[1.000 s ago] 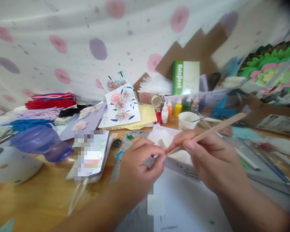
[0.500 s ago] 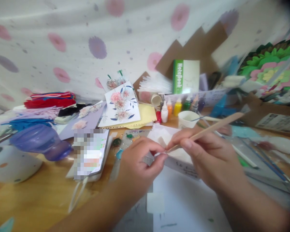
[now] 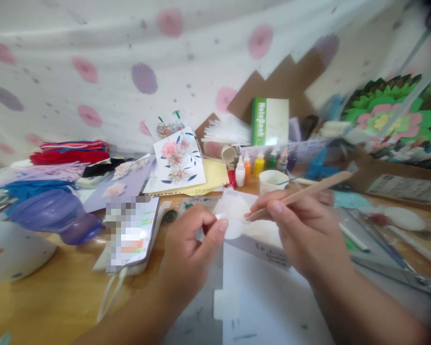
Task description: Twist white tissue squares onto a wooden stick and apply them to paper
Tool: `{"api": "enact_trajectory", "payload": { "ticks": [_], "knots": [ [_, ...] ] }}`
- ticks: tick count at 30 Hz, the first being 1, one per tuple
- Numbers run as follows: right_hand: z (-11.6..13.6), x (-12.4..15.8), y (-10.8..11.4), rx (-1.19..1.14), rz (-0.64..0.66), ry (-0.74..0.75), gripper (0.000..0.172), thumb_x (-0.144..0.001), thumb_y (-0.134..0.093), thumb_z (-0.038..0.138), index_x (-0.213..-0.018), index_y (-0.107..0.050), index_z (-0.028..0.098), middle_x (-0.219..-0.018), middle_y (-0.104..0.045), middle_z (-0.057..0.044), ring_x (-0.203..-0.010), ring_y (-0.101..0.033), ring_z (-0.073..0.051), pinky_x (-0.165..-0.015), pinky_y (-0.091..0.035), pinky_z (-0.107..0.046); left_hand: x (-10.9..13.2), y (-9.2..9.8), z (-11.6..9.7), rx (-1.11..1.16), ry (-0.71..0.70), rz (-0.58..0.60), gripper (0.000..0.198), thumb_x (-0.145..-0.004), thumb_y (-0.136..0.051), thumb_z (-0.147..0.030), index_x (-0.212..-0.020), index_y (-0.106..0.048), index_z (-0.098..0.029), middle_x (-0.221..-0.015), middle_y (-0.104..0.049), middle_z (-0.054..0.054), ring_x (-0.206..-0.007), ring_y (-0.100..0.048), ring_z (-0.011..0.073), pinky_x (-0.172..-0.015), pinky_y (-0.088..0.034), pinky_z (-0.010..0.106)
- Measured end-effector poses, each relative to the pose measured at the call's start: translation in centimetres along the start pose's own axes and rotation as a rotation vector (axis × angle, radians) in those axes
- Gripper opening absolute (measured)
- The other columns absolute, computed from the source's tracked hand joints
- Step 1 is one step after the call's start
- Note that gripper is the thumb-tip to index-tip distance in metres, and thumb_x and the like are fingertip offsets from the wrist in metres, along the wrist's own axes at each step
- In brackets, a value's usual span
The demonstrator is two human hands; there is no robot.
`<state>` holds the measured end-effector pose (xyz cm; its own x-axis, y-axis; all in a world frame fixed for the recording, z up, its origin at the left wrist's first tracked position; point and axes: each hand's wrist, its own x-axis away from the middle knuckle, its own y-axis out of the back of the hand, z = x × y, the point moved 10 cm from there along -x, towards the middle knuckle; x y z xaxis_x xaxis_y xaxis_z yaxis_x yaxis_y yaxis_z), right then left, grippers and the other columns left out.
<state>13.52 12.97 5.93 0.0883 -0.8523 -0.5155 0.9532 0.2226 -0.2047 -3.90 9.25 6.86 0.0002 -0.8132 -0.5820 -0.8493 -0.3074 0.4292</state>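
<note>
My left hand (image 3: 194,244) pinches a thin, whitish rounded piece (image 3: 233,229) by its edge between thumb and forefinger. It looks like paper or a petal, but blur hides the exact kind. In my right hand (image 3: 309,227) is a flat wooden craft stick (image 3: 312,188), slanting up to the right, its lower tip just right of the white piece and apart from it. Behind both hands lies an open white box (image 3: 269,245) with pale contents. A white sheet (image 3: 273,297) and a small whitish square (image 3: 225,304) lie below the hands.
A phone (image 3: 138,235) with a cable and a purple translucent bowl (image 3: 53,213) stand left. Small paint bottles (image 3: 259,163) and a white cup (image 3: 273,180) are behind the box. Scissors (image 3: 409,280) and brushes (image 3: 380,237) lie right. A notebook (image 3: 270,122) leans at the back.
My hands have drawn apart. The stick's tip has come away from my left fingertips, and the white rounded piece now shows. The whole view has shifted slightly.
</note>
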Motion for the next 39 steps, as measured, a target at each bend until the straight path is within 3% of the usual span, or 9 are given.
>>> {"api": "enact_trajectory", "payload": {
  "ticks": [4,10,16,22,25,29,33,39],
  "knots": [
    [0.5,0.3,0.3,0.03,-0.05,0.045,0.011,-0.093,-0.066,0.027,-0.09,-0.076,0.028,-0.085,-0.075,0.002,-0.079,-0.072,-0.014,-0.074,-0.061,-0.026,0.0,-0.4,-0.5,-0.012,-0.038,0.023,0.028,-0.091,-0.054,-0.019,-0.064,-0.051,-0.019,-0.062,-0.047,-0.004,-0.061,-0.047,0.0117,-0.06,-0.038,0.027],
    [0.3,0.4,2.3,0.017,-0.227,0.043,0.012,-0.092,-0.067,0.033,-0.086,-0.074,0.025,-0.088,-0.074,0.0,-0.077,-0.073,-0.018,-0.074,-0.063,-0.034,-0.1,1.8,0.8,0.012,0.084,-0.173,0.026,-0.091,-0.054,-0.021,-0.064,-0.055,-0.02,-0.06,-0.048,-0.004,-0.057,-0.043,0.0124,-0.055,-0.034,0.027],
    [0.6,1.0,-0.2,0.135,-0.077,0.002,0.011,-0.092,-0.067,0.025,-0.087,-0.076,0.028,-0.084,-0.075,0.0,-0.075,-0.072,-0.016,-0.068,-0.062,-0.026,0.0,-1.8,0.5,0.205,0.163,0.118,0.02,-0.085,-0.056,-0.027,-0.068,-0.063,-0.02,-0.065,-0.061,-0.001,-0.064,-0.054,0.0151,-0.061,-0.042,0.028],
    [1.5,0.8,-1.5,0.236,0.008,0.049,0.013,-0.089,-0.068,0.023,-0.086,-0.078,0.029,-0.079,-0.077,0.001,-0.071,-0.073,-0.016,-0.063,-0.062,-0.023,0.3,-2.8,2.5,0.254,0.372,0.109,0.017,-0.076,-0.063,-0.028,-0.061,-0.058,-0.02,-0.056,-0.054,-0.003,-0.057,-0.048,0.0129,-0.057,-0.041,0.026],
    [0.9,0.5,-0.4,0.248,-0.046,0.019,0.011,-0.089,-0.069,0.027,-0.082,-0.078,0.027,-0.078,-0.077,0.001,-0.07,-0.074,-0.015,-0.061,-0.062,-0.022,0.2,-2.8,2.9,0.256,0.405,0.104,0.016,-0.073,-0.062,-0.023,-0.059,-0.057,-0.02,-0.056,-0.053,-0.003,-0.056,-0.048,0.0126,-0.056,-0.041,0.026],
    [-1.0,-0.5,2.8,0.275,-0.177,-0.083,0.014,-0.085,-0.073,0.035,-0.078,-0.077,0.023,-0.077,-0.078,-0.001,-0.07,-0.075,-0.017,-0.065,-0.065,-0.027,0.1,-2.3,3.8,0.215,0.451,0.066,0.015,-0.074,-0.061,-0.023,-0.059,-0.058,-0.019,-0.056,-0.052,-0.004,-0.056,-0.047,0.0122,-0.052,-0.036,0.024],
    [-2.8,-2.0,5.6,0.37,-0.262,-0.205,0.019,-0.08,-0.076,0.035,-0.073,-0.076,0.018,-0.067,-0.076,-0.002,-0.059,-0.074,-0.017,-0.057,-0.064,-0.026,0.0,-2.1,5.2,0.199,0.52,0.063,0.015,-0.073,-0.062,-0.026,-0.06,-0.058,-0.019,-0.053,-0.051,-0.005,-0.05,-0.044,0.0111,-0.047,-0.031,0.023],
    [-2.5,-2.2,5.0,0.357,-0.235,-0.196,0.02,-0.081,-0.076,0.036,-0.072,-0.076,0.018,-0.069,-0.076,-0.003,-0.06,-0.074,-0.018,-0.059,-0.065,-0.029,-0.6,-1.7,3.9,0.079,0.379,0.068,0.018,-0.077,-0.061,-0.025,-0.061,-0.06,-0.019,-0.058,-0.056,-0.003,-0.057,-0.049,0.0131,-0.056,-0.039,0.025]
  ]
}}
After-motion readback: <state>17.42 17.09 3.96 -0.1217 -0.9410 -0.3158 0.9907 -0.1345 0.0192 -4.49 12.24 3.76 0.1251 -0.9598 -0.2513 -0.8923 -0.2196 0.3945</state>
